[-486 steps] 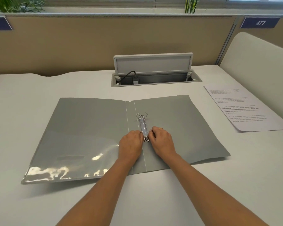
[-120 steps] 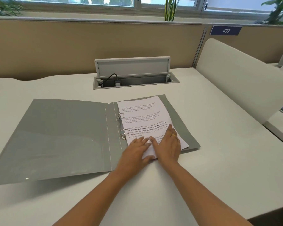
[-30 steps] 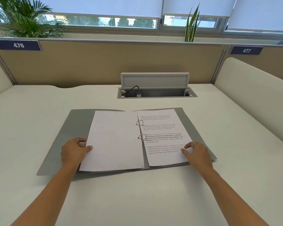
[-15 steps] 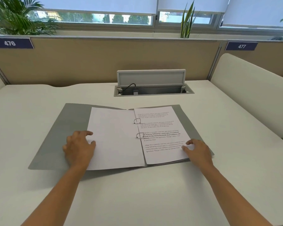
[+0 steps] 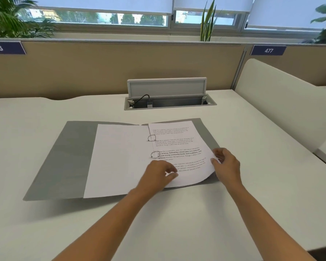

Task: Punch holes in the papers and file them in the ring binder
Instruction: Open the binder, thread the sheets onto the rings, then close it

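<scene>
Seemingly (blurred) printed sheet (image 5: 179, 147) under fingers (image 5: 169, 173)

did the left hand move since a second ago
Yes. The left hand has crossed rightward from the blank sheet's left edge, past the rings, onto the printed page, near the right hand.

— Matt grey plastic on the ring binder (image 5: 64, 159), smooth and dull?
— Yes. Shiny metal for the rings (image 5: 152, 138); plain matt white paper for the printed sheet (image 5: 179, 147) and the blank sheet (image 5: 117, 159).
— And the tabletop (image 5: 252, 194)?
— Smooth, off-white, faintly satin. Beige cloth-like partition (image 5: 111, 68) behind.
</scene>
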The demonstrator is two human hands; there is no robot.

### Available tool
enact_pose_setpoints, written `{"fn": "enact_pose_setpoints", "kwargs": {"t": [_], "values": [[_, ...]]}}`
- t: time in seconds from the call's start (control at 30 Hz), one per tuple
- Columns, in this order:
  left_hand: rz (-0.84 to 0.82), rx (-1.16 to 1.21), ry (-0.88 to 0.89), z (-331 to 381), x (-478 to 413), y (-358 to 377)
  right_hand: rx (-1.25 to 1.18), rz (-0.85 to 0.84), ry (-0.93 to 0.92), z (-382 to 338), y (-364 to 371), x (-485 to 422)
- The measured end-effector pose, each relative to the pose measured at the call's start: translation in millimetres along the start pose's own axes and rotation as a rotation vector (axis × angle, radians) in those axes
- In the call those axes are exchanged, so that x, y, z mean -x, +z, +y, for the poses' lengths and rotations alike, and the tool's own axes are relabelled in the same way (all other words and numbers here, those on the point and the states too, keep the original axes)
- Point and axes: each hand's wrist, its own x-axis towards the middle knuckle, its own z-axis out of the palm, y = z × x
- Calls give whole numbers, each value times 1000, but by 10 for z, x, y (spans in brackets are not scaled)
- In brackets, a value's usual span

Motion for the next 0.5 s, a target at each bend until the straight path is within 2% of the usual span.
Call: {"fn": "enact_pose_setpoints", "kwargs": {"t": [0.2,0.5], "values": [[-101,-77,66,312,-181,282,-204,43,74,-82,35,14],[-85,-130,72,400,-303,481,-312,32,132,-110,26,-15]]}}
